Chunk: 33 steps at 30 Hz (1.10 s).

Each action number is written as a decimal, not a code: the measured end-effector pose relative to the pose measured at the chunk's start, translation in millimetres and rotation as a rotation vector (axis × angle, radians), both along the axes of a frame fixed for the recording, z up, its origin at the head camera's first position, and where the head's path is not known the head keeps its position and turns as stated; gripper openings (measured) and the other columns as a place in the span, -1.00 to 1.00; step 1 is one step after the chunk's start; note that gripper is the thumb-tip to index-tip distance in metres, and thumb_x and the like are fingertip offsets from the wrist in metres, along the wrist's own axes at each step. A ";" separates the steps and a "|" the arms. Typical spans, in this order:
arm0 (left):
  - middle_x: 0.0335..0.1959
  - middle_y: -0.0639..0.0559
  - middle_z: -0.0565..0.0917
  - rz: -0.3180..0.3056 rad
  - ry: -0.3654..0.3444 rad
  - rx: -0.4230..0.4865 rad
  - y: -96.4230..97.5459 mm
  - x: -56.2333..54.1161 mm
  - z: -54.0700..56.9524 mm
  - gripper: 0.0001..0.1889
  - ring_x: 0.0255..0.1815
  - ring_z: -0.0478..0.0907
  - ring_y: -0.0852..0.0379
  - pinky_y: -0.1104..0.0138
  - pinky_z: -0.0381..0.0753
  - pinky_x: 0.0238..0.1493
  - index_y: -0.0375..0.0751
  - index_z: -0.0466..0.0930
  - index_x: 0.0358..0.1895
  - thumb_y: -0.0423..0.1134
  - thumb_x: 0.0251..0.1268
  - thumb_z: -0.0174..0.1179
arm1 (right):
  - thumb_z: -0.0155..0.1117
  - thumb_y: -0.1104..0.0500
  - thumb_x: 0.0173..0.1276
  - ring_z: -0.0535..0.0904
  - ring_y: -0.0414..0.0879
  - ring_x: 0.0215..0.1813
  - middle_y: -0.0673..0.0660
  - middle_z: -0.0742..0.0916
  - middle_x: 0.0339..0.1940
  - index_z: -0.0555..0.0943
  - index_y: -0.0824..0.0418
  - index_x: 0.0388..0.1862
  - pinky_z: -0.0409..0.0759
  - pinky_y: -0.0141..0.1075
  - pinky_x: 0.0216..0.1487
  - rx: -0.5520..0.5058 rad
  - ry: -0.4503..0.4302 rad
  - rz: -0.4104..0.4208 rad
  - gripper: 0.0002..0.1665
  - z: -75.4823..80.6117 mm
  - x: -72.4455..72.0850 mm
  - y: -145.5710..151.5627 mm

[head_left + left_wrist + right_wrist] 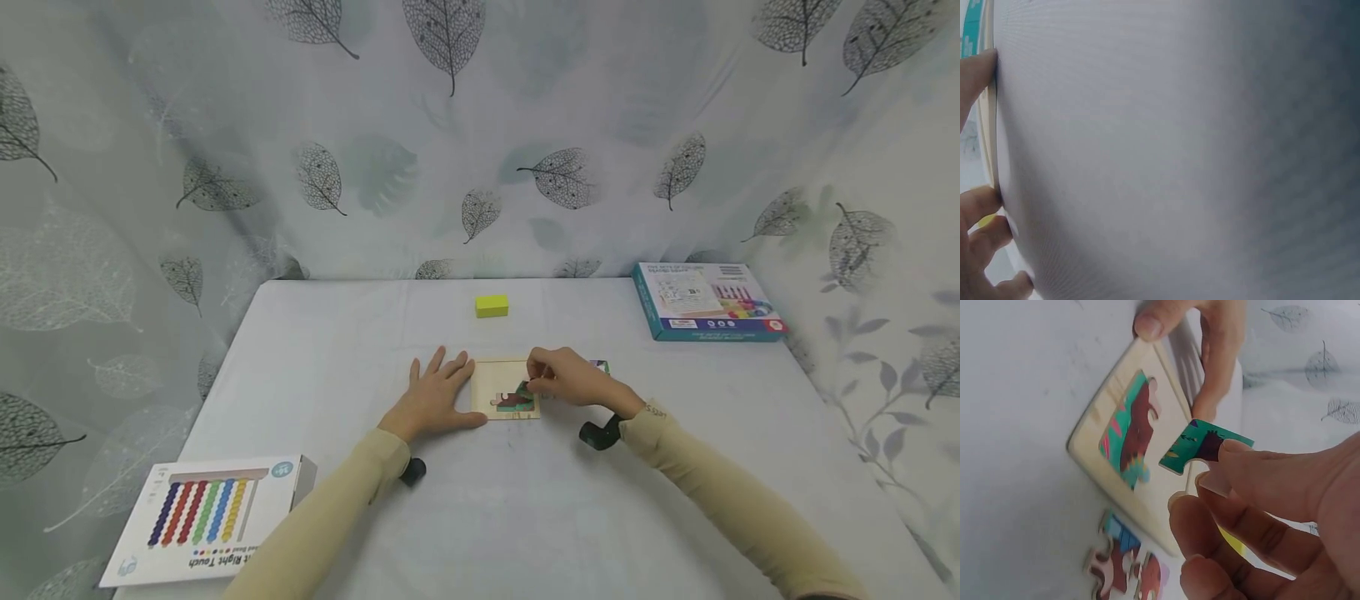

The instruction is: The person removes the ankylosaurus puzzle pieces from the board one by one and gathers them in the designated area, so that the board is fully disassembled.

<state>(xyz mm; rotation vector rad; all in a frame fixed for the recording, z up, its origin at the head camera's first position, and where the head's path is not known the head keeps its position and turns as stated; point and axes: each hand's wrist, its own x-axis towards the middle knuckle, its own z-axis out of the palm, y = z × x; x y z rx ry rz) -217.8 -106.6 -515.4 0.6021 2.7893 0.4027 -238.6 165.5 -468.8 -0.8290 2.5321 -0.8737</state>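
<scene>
A wooden puzzle board [491, 372] lies flat on the white table between the hands. Joined pieces with a brown and green picture [1135, 434] fill one side of its recess. My left hand [433, 402] spreads its fingers along the board's left side, thumb at the near corner and a fingertip by the far corner. Over the board's right part, my right hand [566, 375] pinches a green puzzle piece [1188, 447] between thumb and fingers, tilted above the bare part of the recess. Loose puzzle pieces [1116, 556] lie beside the board, partly hidden by the right hand in the head view.
A yellow-green block [492, 307] stands beyond the board. At the far right lies a teal toy box [708, 304]; at the near left, a white box with coloured beads pictured [210, 517] sits by the left forearm. A leaf-patterned curtain [525, 150] hangs behind the table.
</scene>
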 end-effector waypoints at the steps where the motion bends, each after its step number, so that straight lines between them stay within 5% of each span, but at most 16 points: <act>1: 0.66 0.04 0.12 0.000 -0.001 -0.001 0.0 -0.1 0.2 0.06 0.71 -0.19 -0.22 -0.38 -0.17 0.54 0.03 0.13 0.60 0.47 0.09 0.24 | 0.29 0.20 0.42 0.50 -0.17 -0.37 0.07 0.71 -0.34 0.50 0.15 -0.29 0.47 -0.38 -0.39 0.011 0.003 -0.004 -0.86 0.5 -0.4 3.1; 20: 0.66 0.04 0.10 0.000 -0.004 -0.002 -1.1 -2.3 -1.8 0.06 0.71 -0.21 -0.22 -0.40 -0.18 0.54 0.04 0.11 0.61 0.46 0.10 0.24 | 0.32 0.21 0.40 0.46 -0.17 -0.34 -0.02 0.62 -0.41 0.59 0.09 -0.29 0.43 -0.38 -0.32 0.141 -0.100 -0.022 -0.93 -6.2 12.1 27.5; 33: 0.66 0.03 0.10 -0.003 -0.005 -0.009 -0.8 -1.3 -0.8 0.07 0.71 -0.19 -0.23 -0.39 -0.17 0.54 0.03 0.10 0.61 0.47 0.10 0.24 | 0.36 0.22 0.36 0.44 -0.15 -0.24 -0.01 0.61 -0.36 0.62 0.08 -0.34 0.45 -0.34 -0.20 0.155 -0.015 -0.031 -0.91 -13.9 12.7 24.6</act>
